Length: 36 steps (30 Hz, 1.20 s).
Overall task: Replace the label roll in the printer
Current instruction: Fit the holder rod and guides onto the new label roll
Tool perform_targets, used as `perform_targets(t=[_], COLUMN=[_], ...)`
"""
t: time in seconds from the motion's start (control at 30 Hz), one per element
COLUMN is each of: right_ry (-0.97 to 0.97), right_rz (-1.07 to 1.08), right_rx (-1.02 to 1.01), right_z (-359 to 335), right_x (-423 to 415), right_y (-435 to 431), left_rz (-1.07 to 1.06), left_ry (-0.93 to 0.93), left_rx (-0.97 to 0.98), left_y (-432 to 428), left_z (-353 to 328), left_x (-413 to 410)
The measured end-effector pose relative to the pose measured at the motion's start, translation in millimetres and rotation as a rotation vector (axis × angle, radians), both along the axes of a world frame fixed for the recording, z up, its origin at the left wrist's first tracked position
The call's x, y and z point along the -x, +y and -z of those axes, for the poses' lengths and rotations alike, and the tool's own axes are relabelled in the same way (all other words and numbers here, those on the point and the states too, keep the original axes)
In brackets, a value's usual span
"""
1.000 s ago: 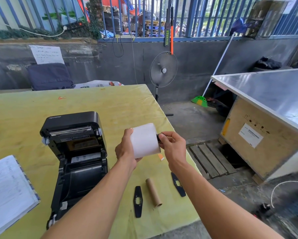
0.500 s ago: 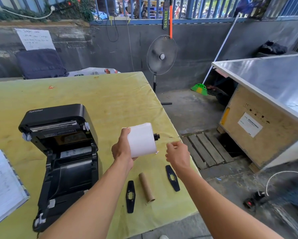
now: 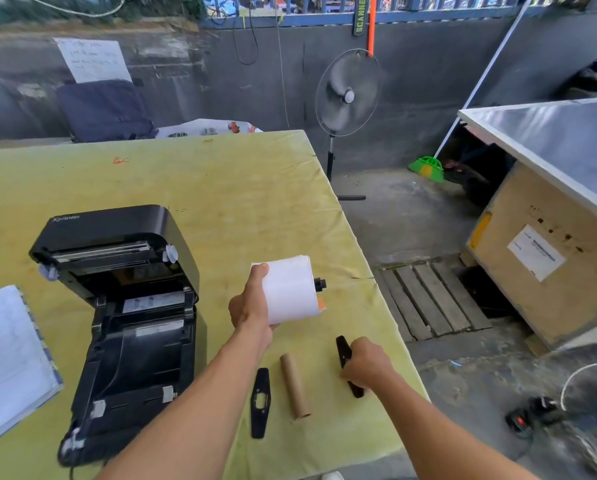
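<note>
1. The left hand (image 3: 252, 306) is clamped round the full white paper label roll (image 3: 290, 289), held in the air just right of the open black plastic printer (image 3: 124, 306); a black spindle end (image 3: 319, 284) pokes out
2. The right hand (image 3: 366, 362) seems closed on a flat black plastic roll guide (image 3: 344, 351) lying farther right of the printer, though its grip is partly hidden
3. The roll looks light but easily dented; hold its sides

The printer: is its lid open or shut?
Open. The printer has its lid tilted back, exposing an empty roll bay.
</note>
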State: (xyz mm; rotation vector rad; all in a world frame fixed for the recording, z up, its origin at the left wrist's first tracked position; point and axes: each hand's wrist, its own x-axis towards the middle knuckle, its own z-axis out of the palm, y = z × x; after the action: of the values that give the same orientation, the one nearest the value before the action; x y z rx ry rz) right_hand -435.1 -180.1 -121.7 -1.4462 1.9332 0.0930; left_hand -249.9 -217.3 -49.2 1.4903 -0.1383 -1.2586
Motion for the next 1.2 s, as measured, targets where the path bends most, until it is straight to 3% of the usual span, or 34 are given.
perform_targets(t=[0.1, 0.2, 0.4, 0.7, 1.03, 1.2], right_ry=[-0.216, -0.395, -0.441, -0.437, -0.759, -0.974], right_rz=[0.099, 0.178, 0.153, -0.009, 0.183, 0.403], right_rx=[0.042, 0.227, 0.481, 0.489, 0.493, 0.411], right_z=[-2.8, -25.7, -88.4, -102.3, -104.2, -100.0], right_x=[-2.5, -7.7, -26.0, -43.3, -29.6, -31.1], right_y=[-6.5, -17.2, -32.4, -12.8, -11.6, -6.0], left_rz=[-0.006, -0.008, -0.009, 0.030, 0.086, 0.084], left_ry=[0.000, 0.001, -0.024, -0.072, -0.105, -0.100], left_rx=[-0.005, -0.002, 0.008, 0.027, 0.080, 0.095], left_y=[-0.9, 0.7, 7.2, 19.1, 27.1, 27.5], left_z=[0.2, -1.7, -8.1, -19.2, -21.5, -22.9], left_x=[0.0, -0.8, -4.9, -12.3, -12.0, -8.8])
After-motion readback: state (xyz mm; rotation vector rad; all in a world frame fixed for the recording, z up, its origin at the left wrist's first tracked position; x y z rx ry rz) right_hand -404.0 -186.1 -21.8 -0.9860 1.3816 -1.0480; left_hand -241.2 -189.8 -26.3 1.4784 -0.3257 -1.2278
